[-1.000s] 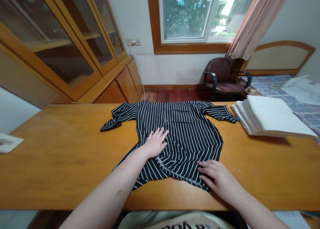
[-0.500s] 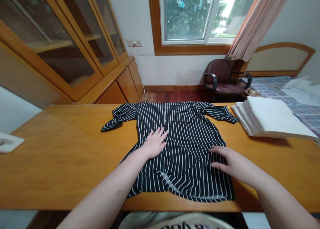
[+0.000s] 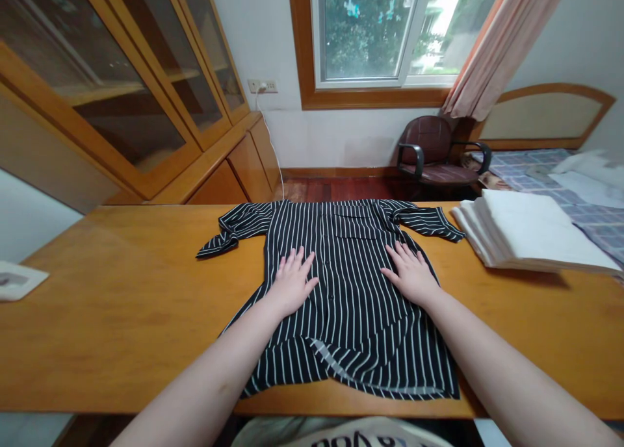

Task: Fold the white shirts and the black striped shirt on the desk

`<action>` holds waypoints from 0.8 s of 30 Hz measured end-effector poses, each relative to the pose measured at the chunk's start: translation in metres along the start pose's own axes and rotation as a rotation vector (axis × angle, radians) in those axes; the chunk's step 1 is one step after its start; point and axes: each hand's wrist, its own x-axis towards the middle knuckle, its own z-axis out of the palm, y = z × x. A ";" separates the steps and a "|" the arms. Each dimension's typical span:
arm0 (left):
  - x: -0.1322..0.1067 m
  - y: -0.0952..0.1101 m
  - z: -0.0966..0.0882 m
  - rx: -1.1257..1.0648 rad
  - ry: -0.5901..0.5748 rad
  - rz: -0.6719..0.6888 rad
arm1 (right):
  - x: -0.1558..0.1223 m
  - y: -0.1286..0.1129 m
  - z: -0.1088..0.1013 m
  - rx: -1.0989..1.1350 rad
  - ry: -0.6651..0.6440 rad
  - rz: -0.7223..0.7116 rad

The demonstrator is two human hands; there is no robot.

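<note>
A black shirt with white stripes (image 3: 348, 291) lies spread on the wooden table (image 3: 121, 304), its collar end at the far edge and its hem towards me. Its left sleeve is bent and crumpled, and the front hem is partly turned back, showing a grey inner side. My left hand (image 3: 293, 283) rests flat on the left half of the shirt, fingers spread. On the right half, below the chest pocket, my right hand (image 3: 411, 275) also lies flat with its fingers apart. Neither hand grips the cloth.
A stack of white folded sheets or pads (image 3: 536, 229) stands on the table's right side. At the left edge lies a white flat object (image 3: 22, 281). Beyond the table are a glass-door cabinet (image 3: 141, 109), a brown armchair (image 3: 431, 148) and a bed (image 3: 550, 171).
My right hand has moved from the shirt's lower right side up and inward, and now lies flat on it. My left hand has slid slightly left, and the cloth between them looks smoother.
</note>
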 end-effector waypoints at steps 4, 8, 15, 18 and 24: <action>-0.009 -0.030 0.001 -0.018 0.058 -0.177 | -0.001 0.002 -0.003 -0.006 -0.009 -0.015; -0.023 -0.059 -0.005 -0.174 0.198 -0.340 | -0.001 0.002 -0.003 -0.015 -0.004 -0.019; -0.043 -0.071 -0.035 -0.913 0.028 -0.572 | -0.001 0.005 0.001 -0.018 0.010 -0.022; -0.048 -0.071 -0.034 -1.058 -0.044 -0.500 | -0.001 0.006 0.001 -0.024 0.011 -0.028; -0.054 -0.069 -0.025 -1.143 0.157 -0.398 | -0.001 0.009 0.003 -0.037 0.020 -0.047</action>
